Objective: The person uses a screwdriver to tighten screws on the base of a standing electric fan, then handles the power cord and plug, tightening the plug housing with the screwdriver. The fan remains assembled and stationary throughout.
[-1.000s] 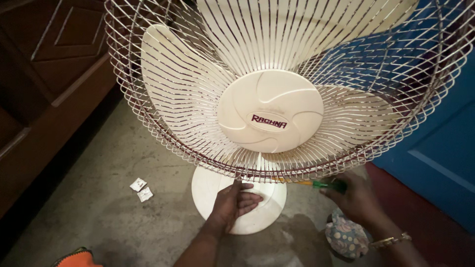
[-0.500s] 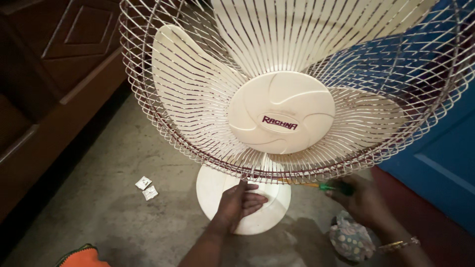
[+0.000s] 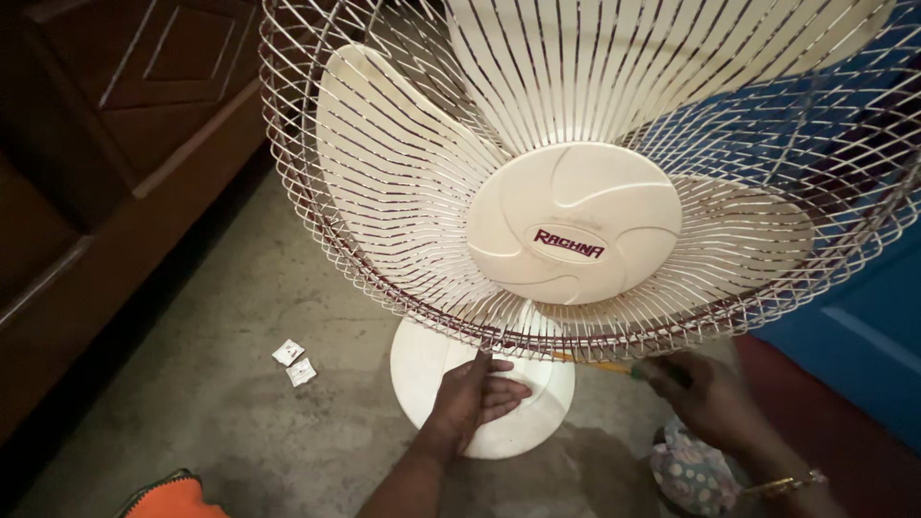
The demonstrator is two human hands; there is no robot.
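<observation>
Metal wire fan guard (image 3: pixel 403 278) w/ smooth matt plastic blades (image 3: pixel 393 182) – rough concrete floor (image 3: pixel 240 422)
</observation>
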